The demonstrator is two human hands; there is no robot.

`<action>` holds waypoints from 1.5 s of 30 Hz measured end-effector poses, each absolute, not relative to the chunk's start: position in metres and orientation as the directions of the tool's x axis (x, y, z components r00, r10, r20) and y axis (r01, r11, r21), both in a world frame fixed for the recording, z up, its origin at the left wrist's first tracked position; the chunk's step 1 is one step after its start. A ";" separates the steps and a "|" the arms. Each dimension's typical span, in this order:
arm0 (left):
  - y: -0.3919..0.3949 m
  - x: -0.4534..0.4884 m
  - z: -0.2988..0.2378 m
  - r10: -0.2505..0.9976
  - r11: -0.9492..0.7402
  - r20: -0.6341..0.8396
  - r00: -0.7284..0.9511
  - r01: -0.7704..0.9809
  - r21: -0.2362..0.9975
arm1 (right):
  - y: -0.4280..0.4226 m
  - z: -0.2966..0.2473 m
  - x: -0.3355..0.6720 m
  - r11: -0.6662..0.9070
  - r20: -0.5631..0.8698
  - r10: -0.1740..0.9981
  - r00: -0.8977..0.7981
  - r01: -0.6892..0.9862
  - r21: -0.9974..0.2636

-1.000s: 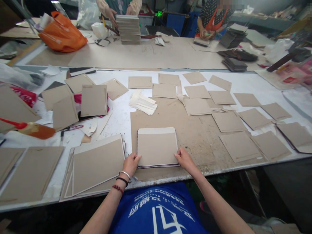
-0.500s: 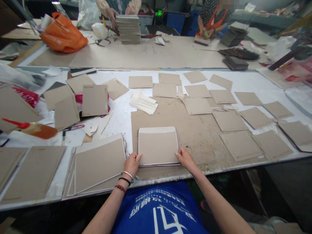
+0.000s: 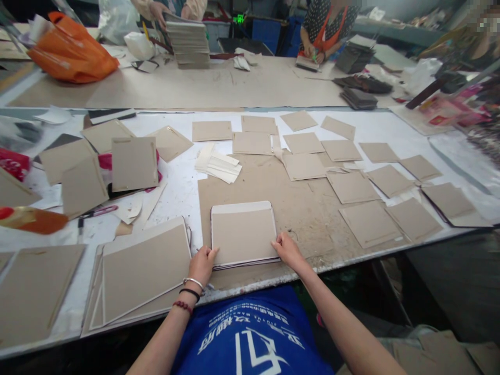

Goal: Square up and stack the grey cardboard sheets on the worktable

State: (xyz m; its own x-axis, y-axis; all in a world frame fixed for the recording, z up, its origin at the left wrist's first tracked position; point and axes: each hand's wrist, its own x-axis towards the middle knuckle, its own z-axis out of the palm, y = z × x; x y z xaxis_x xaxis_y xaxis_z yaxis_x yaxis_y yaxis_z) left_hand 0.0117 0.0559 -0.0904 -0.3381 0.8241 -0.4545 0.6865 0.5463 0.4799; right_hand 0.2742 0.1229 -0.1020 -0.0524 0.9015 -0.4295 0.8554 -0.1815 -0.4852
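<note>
The light is even and fairly bright, soft enough that the cardboard sheets [image 3: 242, 234] cast only faint shadows on the table [image 3: 179, 198]; its source is out of view. The floor [image 3: 449, 281] beneath falls dark. Wide-angle distortion bows the table's edges toward the corners. The brush [image 3: 31, 220] at the left edge is smeared with blur, and a blocky pixelated patch [image 3: 488, 15] covers the top right corner.

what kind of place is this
Probably a workshop making book covers or folders. Beige card panels lie in rows across a long worktable, the left hand and right hand hold a stack of covers, and a co-worker handles a tall stack of card sheets at a far table.
</note>
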 end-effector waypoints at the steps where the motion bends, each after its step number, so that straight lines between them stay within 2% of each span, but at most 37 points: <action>1: 0.056 0.012 -0.090 0.822 0.549 -0.457 -0.339 0.685 0.479 | 0.123 -0.102 0.274 -0.183 -0.432 0.901 -0.051 0.856 -0.483; 21: 0.056 0.009 -0.093 0.811 0.565 -0.485 -0.326 0.652 0.506 | 0.125 -0.100 0.273 -0.172 -0.435 0.899 -0.053 0.870 -0.462; 29: 0.057 0.010 -0.096 0.820 0.548 -0.458 -0.344 0.704 0.451 | 0.124 -0.098 0.271 -0.176 -0.434 0.900 -0.045 0.873 -0.455; 33: 0.055 0.014 -0.091 0.846 0.509 -0.397 -0.356 0.761 0.401 | 0.124 -0.098 0.271 -0.177 -0.433 0.901 -0.039 0.876 -0.449; 37: 0.051 0.025 -0.085 0.907 0.407 -0.266 -0.326 0.837 0.366 | 0.123 -0.098 0.269 -0.190 -0.438 0.899 -0.026 0.877 -0.441; 40: 0.050 0.034 -0.087 0.982 0.158 -0.152 -0.114 0.934 0.321 | 0.123 -0.098 0.268 -0.188 -0.435 0.900 -0.021 0.883 -0.431; 42: 0.051 0.037 -0.092 0.990 -0.014 -0.130 0.049 0.965 0.263 | 0.123 -0.097 0.268 -0.178 -0.428 0.903 -0.020 0.890 -0.419; 45: 0.052 0.039 -0.099 0.983 -0.080 -0.149 0.111 0.977 0.199 | 0.120 -0.091 0.268 -0.147 -0.413 0.910 -0.030 0.909 -0.390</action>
State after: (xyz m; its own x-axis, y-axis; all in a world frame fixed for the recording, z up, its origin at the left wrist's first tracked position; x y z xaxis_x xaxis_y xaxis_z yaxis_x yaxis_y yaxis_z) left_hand 0.0390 0.0522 -0.0986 0.1110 0.9825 -0.1493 0.9767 -0.0801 0.1991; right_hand 0.2684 0.1204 -0.0914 -0.0295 0.9102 -0.4130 0.9091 -0.1473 -0.3896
